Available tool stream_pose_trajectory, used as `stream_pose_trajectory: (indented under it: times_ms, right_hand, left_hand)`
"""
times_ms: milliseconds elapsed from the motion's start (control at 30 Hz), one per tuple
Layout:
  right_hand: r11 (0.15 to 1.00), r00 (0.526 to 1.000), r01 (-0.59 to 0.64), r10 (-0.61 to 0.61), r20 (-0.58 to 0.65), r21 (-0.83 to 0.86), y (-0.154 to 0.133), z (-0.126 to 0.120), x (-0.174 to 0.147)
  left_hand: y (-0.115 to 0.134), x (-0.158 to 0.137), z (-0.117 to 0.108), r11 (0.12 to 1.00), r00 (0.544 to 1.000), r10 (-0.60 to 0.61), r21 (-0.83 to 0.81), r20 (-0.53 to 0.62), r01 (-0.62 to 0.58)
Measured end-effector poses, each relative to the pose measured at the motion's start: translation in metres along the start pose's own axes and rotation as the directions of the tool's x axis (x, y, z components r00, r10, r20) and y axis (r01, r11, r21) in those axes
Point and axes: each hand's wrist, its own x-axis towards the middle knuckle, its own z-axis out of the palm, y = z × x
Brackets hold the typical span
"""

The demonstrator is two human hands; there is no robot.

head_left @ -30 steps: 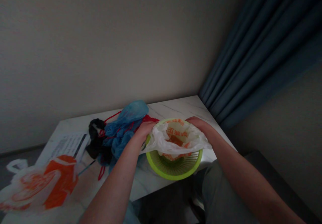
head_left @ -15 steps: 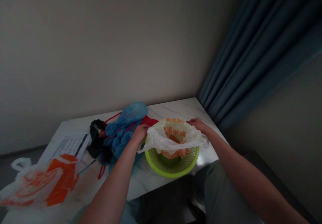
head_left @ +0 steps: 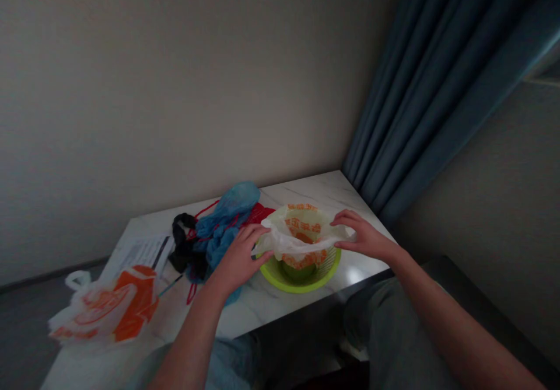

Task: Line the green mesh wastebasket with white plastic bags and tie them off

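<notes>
A white plastic bag (head_left: 284, 240) with orange printing lines a yellow-green plastic basket (head_left: 284, 284), its mouth spread and its back edge folded over the far rim. The front of the bag hangs across the basket's middle, and the near rim is bare. At the bag's left side is my left hand (head_left: 240, 260), thumb and fingers apart around its edge. My right hand (head_left: 365, 235) is at the opposite side, also with thumb and fingers spread, touching the bag's right edge. Neither hand looks closed on the plastic.
Left of the basket lies a heap of blue plastic bags (head_left: 221, 244), with red cords and a black bag (head_left: 188, 256). A white-and-orange bag (head_left: 114, 305) and a printed sheet (head_left: 142, 253) lie farther left on the marble-patterned table (head_left: 258, 314). A blue curtain (head_left: 394, 127) hangs at right.
Both hands have come nearer to me, from the basket's back sides to its left and right sides, and their fingers have opened. The bag's front edge has drawn in, less stretched.
</notes>
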Motion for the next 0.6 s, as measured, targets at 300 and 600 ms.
stream_pose_trajectory:
  times_ms: [300,600]
  right_hand:
    - [0.984,0.985,-0.15,0.14,-0.101,-0.097,0.005,0.026,-0.055]
    - [0.988,0.997,-0.077,0.076,-0.012,-0.135,-0.004,0.048,-0.066]
  left_hand:
    - [0.008,-0.058,0.021,0.992,0.991,-0.116,-0.047,0.069,0.119]
    - [0.003,-0.064,0.032,0.978,0.981,-0.187,-0.084,0.054,0.191]
